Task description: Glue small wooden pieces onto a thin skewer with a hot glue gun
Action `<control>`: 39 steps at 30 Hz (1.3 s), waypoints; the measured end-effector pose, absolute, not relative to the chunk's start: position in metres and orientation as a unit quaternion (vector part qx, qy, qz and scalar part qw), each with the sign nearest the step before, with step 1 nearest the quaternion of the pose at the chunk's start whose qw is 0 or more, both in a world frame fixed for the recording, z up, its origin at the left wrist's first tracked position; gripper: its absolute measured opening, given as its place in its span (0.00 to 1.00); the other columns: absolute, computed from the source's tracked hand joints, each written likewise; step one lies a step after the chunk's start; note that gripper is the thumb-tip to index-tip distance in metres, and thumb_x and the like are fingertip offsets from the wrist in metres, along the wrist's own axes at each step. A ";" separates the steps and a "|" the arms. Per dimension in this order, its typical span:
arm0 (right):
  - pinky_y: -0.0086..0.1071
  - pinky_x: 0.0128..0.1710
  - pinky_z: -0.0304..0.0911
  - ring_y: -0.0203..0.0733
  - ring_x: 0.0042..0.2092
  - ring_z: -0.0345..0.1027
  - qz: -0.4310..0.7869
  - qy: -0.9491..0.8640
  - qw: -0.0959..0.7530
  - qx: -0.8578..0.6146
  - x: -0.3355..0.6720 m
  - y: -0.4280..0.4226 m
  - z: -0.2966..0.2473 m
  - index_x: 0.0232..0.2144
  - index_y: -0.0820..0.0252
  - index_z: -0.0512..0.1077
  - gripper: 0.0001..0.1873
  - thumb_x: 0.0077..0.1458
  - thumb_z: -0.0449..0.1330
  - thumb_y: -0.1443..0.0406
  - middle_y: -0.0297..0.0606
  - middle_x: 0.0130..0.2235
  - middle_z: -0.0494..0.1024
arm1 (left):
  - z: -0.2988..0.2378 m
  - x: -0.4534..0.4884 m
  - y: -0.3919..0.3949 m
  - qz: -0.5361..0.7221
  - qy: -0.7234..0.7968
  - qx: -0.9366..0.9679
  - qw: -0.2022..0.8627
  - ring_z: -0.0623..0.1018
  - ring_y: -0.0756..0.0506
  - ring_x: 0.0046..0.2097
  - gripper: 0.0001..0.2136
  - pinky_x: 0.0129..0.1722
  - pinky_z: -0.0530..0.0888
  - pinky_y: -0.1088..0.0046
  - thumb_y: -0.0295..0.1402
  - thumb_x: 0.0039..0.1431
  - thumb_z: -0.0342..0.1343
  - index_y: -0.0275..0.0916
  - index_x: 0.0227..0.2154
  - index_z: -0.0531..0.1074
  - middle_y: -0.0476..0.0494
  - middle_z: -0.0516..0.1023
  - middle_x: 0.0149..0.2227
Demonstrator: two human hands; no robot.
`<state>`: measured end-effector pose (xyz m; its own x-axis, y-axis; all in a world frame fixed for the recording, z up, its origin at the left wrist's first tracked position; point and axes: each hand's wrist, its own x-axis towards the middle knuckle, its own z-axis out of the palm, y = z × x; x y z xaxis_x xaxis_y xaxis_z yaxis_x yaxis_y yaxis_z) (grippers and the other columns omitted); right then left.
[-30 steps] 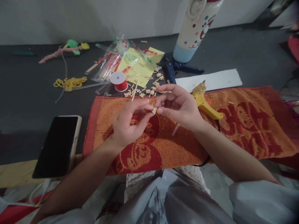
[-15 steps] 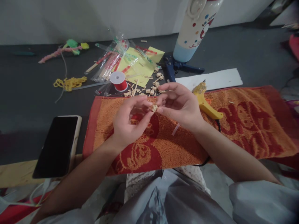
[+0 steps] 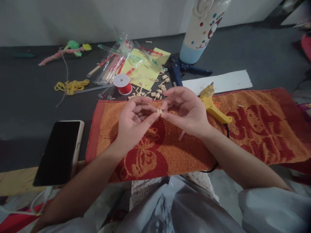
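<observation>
Between the fingertips of my left hand [image 3: 136, 121] and my right hand [image 3: 184, 110] is a small bundle of short wooden stick pieces [image 3: 159, 111]. Thumb and fingers of both hands pinch it from either side, above the orange and red towel [image 3: 179, 155]. More cut wooden pieces [image 3: 157, 94] lie scattered just beyond my fingers. A yellow glue gun [image 3: 213, 106] rests on the towel to the right of my right hand. A thin pale strip [image 3: 181, 135], perhaps a glue stick, lies below that hand.
Behind the towel are a red thread spool [image 3: 123, 87], plastic-wrapped chopsticks [image 3: 111, 66], yellow paper [image 3: 148, 71], dark blue cutters [image 3: 178, 69], a white strip [image 3: 223, 82] and a tall bottle [image 3: 194, 48]. On the left are yellow yarn [image 3: 71, 86], a pipe-cleaner flower [image 3: 60, 54] and a phone [image 3: 58, 152].
The small wooden bundle has been turned between my fingertips, so a different side faces me. Both hands stay in nearly the same place.
</observation>
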<state>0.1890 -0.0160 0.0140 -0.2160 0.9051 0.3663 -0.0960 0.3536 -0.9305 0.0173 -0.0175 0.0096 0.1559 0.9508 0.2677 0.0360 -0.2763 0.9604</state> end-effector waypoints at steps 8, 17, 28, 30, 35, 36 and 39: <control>0.34 0.40 0.71 0.34 0.35 0.71 0.458 -0.628 0.535 -0.332 0.188 -0.017 0.015 0.46 0.58 0.67 0.20 0.52 0.67 0.65 0.32 0.34 0.74 | 0.004 0.017 -0.015 0.504 0.396 0.615 0.458 0.81 0.49 0.37 0.14 0.37 0.80 0.73 0.34 0.54 0.64 0.42 0.41 0.67 0.48 0.79 0.33; 0.32 0.42 0.71 0.34 0.36 0.72 0.472 -0.604 0.532 -0.360 0.190 -0.015 0.014 0.45 0.57 0.64 0.22 0.51 0.67 0.61 0.32 0.35 0.75 | 0.004 0.017 -0.014 0.515 0.392 0.616 0.449 0.81 0.49 0.40 0.18 0.41 0.80 0.73 0.34 0.51 0.66 0.42 0.43 0.66 0.48 0.80 0.37; 0.33 0.42 0.71 0.34 0.35 0.72 0.504 -0.576 0.536 -0.356 0.187 -0.015 0.013 0.45 0.56 0.64 0.23 0.49 0.68 0.63 0.31 0.33 0.75 | 0.006 0.017 -0.015 0.510 0.403 0.621 0.438 0.81 0.49 0.38 0.17 0.39 0.80 0.72 0.34 0.51 0.66 0.42 0.42 0.65 0.48 0.80 0.35; 0.33 0.42 0.71 0.34 0.35 0.72 0.503 -0.579 0.530 -0.362 0.187 -0.015 0.013 0.45 0.56 0.64 0.23 0.48 0.68 0.61 0.31 0.33 0.75 | 0.005 0.017 -0.015 0.505 0.403 0.627 0.435 0.81 0.49 0.39 0.17 0.40 0.80 0.71 0.34 0.52 0.65 0.42 0.42 0.65 0.48 0.80 0.35; 0.32 0.42 0.71 0.34 0.36 0.72 0.507 -0.578 0.523 -0.367 0.189 -0.013 0.012 0.44 0.56 0.63 0.24 0.48 0.69 0.60 0.31 0.33 0.75 | 0.005 0.017 -0.014 0.512 0.404 0.618 0.439 0.81 0.50 0.38 0.17 0.39 0.80 0.73 0.32 0.51 0.66 0.42 0.42 0.66 0.49 0.79 0.34; 0.32 0.42 0.72 0.34 0.36 0.72 0.511 -0.576 0.523 -0.365 0.190 -0.013 0.012 0.45 0.56 0.63 0.24 0.48 0.69 0.61 0.31 0.33 0.75 | 0.006 0.018 -0.014 0.515 0.403 0.616 0.438 0.81 0.50 0.38 0.17 0.39 0.80 0.73 0.32 0.51 0.66 0.41 0.42 0.66 0.49 0.79 0.35; 0.31 0.42 0.72 0.33 0.36 0.73 0.526 -0.570 0.517 -0.363 0.192 -0.010 0.011 0.45 0.57 0.63 0.24 0.49 0.69 0.62 0.31 0.34 0.75 | 0.007 0.018 -0.015 0.529 0.396 0.621 0.421 0.81 0.50 0.38 0.17 0.40 0.80 0.73 0.31 0.50 0.66 0.41 0.42 0.67 0.48 0.79 0.37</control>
<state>0.1923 -0.0102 0.0113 -0.2025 0.9569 0.2083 -0.1298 0.1846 -0.9742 0.0182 -0.0150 0.0069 0.1253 0.9379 0.3236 0.0460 -0.3313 0.9424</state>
